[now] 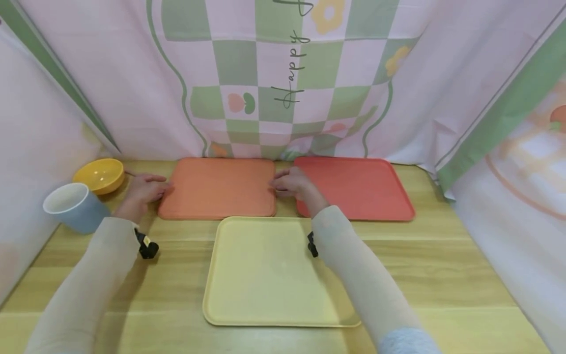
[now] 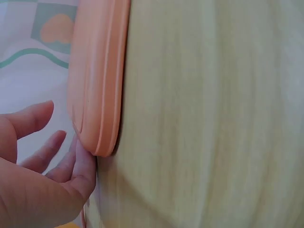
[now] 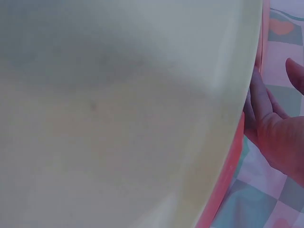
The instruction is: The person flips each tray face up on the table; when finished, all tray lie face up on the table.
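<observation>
An orange tray [image 1: 221,189] lies flat at the back of the table. My left hand [image 1: 148,188] is at its left end, and the left wrist view shows the fingertips [image 2: 84,161] right at the tray's rounded corner, thumb held apart. At the opposite end is my right hand [image 1: 289,182], between the orange tray and a red tray [image 1: 358,191]. In the right wrist view its fingers [image 3: 260,99] stretch forward with the thumb away from them; their tips are partly hidden behind the rim of a yellow tray [image 1: 274,275]. Neither hand grips a rim.
The yellow tray lies in front, below my right forearm. A blue cup [image 1: 79,209] and a yellow bowl [image 1: 100,177] stand at the left, close to my left hand. A checked curtain [image 1: 283,64] hangs right behind the wooden table [image 1: 442,275].
</observation>
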Available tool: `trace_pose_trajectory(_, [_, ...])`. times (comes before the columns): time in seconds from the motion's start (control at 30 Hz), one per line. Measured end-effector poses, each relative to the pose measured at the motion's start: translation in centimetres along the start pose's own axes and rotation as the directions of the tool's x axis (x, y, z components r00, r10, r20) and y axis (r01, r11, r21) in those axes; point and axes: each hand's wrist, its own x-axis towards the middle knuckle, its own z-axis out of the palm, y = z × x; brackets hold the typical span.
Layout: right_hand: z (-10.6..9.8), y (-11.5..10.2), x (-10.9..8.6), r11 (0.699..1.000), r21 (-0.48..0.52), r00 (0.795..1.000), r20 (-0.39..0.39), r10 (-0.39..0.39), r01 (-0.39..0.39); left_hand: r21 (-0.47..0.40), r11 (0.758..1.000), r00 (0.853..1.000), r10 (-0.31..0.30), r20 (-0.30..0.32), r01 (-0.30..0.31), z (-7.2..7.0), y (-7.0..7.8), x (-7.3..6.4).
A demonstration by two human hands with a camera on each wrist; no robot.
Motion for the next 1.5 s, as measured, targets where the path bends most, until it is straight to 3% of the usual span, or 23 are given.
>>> trace_pose_trajectory(0.13, [0.1,0.1,0.2,1.0,0.012,1.0,-0.017,0.005,-0.005,-0.021,0.999,0.999,-0.032,-0.022,0.031,0.1,0.1,-0.2])
trace_pose_trajectory(0.33, [0.3,0.1,0.0,1.0,0.01,1.0,-0.009,-0.002,0.002,0.027,0.998,0.997,-0.053,-0.063,0.055,0.1,0.3,-0.5])
trace_pose_trajectory(0.6, [0.5,-0.4,-0.4,1.0,0.012,1.0,-0.022,0.011,-0.011,0.049,0.998,0.996,-0.035,-0.08,0.039,-0.1,0.1,-0.7])
trace_pose_trajectory(0.73, [0.7,-0.5,-0.4,0.997,0.052,0.999,-0.021,0.049,-0.048,0.05,0.996,0.994,-0.071,-0.079,0.075,-0.1,0.3,-0.7])
trace_pose_trajectory(0.87, [0.6,-0.6,-0.3,0.991,0.099,0.995,-0.029,0.09,-0.087,-0.011,0.994,0.992,-0.111,-0.063,0.111,-0.1,0.8,-0.8])
trace_pose_trajectory(0.93, [0.4,-0.6,-0.2,0.988,0.126,0.995,-0.031,0.098,-0.094,-0.091,0.99,0.992,-0.112,-0.054,0.107,-0.2,1.1,-0.8])
trace_pose_trajectory(1.07, [0.0,-0.5,0.1,0.985,0.156,0.996,-0.03,0.082,-0.077,-0.252,0.963,0.994,-0.106,-0.029,0.095,-0.7,1.7,-0.8])
trace_pose_trajectory(1.27, [-0.1,-0.7,0.4,0.992,0.123,0.999,-0.03,0.01,-0.006,-0.311,0.941,0.991,-0.128,0.033,0.132,-1.4,2.2,-0.8])
trace_pose_trajectory(1.37, [-0.4,-1.0,0.2,0.995,0.096,0.999,-0.032,0.008,-0.005,-0.425,0.894,0.989,-0.103,0.103,0.138,-1.9,2.5,-1.2])
trace_pose_trajectory(1.5, [-1.0,-1.1,-0.2,0.997,0.073,1.0,-0.016,0.022,-0.021,-0.554,0.824,0.979,-0.003,0.205,0.118,-2.5,3.2,-1.8])
